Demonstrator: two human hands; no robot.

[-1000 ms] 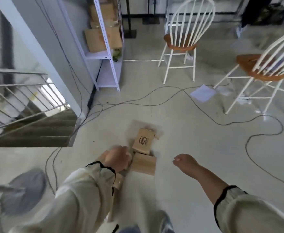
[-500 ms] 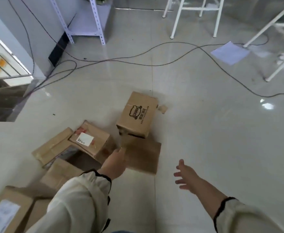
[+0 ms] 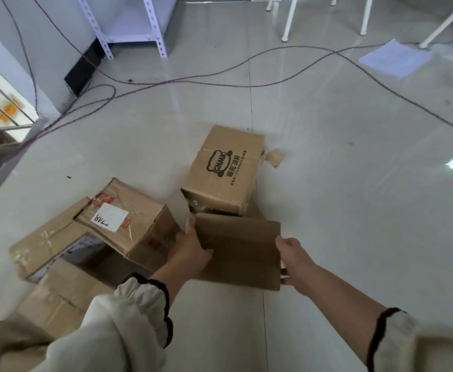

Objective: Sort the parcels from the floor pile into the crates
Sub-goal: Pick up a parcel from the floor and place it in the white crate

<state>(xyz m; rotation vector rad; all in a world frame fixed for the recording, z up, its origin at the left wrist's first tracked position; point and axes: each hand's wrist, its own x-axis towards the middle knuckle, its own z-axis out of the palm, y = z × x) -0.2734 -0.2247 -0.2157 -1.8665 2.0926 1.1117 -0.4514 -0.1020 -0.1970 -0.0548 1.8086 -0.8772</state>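
A plain brown cardboard parcel (image 3: pixel 242 248) lies in front of me on the floor. My left hand (image 3: pixel 190 251) grips its left edge, thumb on top. My right hand (image 3: pixel 291 257) grips its right edge, fingers curled under the corner. Behind it stands a parcel with a black printed logo (image 3: pixel 224 170). To the left a parcel with a white label (image 3: pixel 128 224) leans on a flatter taped parcel (image 3: pixel 45 242). Another parcel (image 3: pixel 61 296) lies nearer me, partly hidden by my left sleeve. No crate is in view.
Black cables (image 3: pixel 220 79) snake across the pale tiled floor. A white metal shelf (image 3: pixel 131 28) stands at the back left, white chair legs (image 3: pixel 289 20) at the back right. A sheet of paper (image 3: pixel 394 57) and a cardboard scrap (image 3: pixel 275 157) lie on the floor.
Both hands have closed in on the plain parcel: the left moved onto its left edge, the right, open in the air before, now holds its right edge. The camera has come closer.
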